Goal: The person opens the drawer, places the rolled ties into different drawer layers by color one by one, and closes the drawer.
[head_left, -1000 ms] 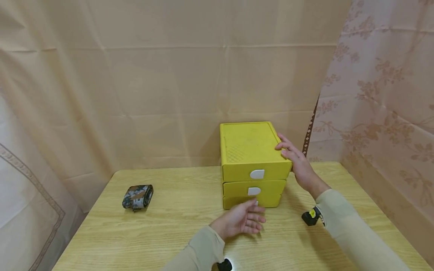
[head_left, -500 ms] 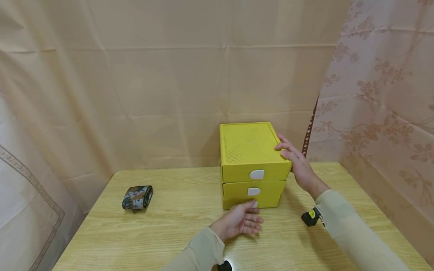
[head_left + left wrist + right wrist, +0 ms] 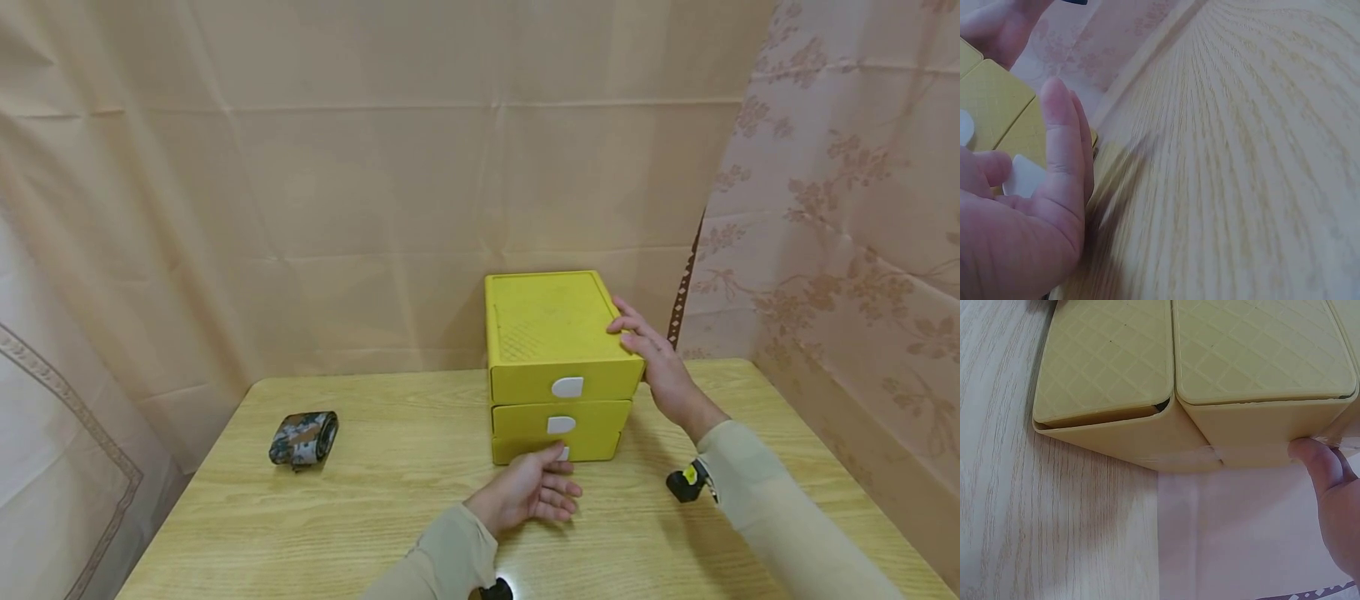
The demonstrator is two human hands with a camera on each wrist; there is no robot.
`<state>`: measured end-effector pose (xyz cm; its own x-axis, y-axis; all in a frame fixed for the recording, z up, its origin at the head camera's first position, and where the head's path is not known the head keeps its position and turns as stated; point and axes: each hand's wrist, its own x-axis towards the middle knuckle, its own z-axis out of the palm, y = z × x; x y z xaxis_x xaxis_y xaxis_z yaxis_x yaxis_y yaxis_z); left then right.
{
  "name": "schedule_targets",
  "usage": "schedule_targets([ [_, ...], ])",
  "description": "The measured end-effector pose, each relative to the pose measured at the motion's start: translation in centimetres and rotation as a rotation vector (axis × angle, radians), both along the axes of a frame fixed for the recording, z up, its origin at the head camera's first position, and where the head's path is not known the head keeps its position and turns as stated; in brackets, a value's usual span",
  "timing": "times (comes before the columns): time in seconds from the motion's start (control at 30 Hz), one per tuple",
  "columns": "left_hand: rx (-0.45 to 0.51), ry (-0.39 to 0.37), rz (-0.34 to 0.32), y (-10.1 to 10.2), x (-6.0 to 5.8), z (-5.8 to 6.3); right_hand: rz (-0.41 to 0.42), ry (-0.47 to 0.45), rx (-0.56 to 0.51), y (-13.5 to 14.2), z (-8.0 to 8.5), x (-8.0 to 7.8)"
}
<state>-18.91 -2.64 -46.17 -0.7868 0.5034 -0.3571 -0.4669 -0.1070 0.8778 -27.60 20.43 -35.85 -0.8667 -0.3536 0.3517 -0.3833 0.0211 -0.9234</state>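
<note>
A yellow drawer unit (image 3: pixel 551 321) with three stacked drawers stands on the table, each drawer front bearing a white tab handle. My left hand (image 3: pixel 525 492) is at the lowest handle (image 3: pixel 1024 176). Its thumb tip lies right at that tab, while the other fingers extend loosely below and past it, low over the table. All the drawers look closed. My right hand (image 3: pixel 667 375) rests on the unit's top right edge, fingers over the rim. In the right wrist view, a digit (image 3: pixel 1316 459) touches the yellow side wall.
A rolled camouflage-patterned fabric item (image 3: pixel 304 437) lies at the table's left. Behind the wooden table (image 3: pixel 390 425) hangs a beige curtain (image 3: pixel 360 208); a flowered curtain (image 3: pixel 847 225) borders it on the right. A black wrist device (image 3: pixel 684 482) hangs below the right sleeve.
The left thumb has shifted slightly left and down onto the lowest handle, between one second and half a second ago. My right hand and the drawer unit stay practically still.
</note>
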Motion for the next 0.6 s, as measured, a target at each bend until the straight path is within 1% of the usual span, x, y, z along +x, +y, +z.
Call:
schedule_targets([
  [0.1,-0.004,0.001,0.004,0.0,0.1,0.0,-0.004,0.000,0.004,0.0,0.0,0.1],
  [0.23,-0.017,-0.007,-0.019,0.2,0.6,0.2,-0.017,0.001,-0.003,-0.1,0.1,0.2],
  [0.43,-0.037,-0.019,-0.049,0.2,1.5,0.6,-0.025,0.009,-0.001,-0.2,0.1,0.1],
  [0.6,-0.044,-0.051,-0.074,0.0,2.4,0.9,-0.038,0.007,0.026,-0.2,0.0,0.1],
])
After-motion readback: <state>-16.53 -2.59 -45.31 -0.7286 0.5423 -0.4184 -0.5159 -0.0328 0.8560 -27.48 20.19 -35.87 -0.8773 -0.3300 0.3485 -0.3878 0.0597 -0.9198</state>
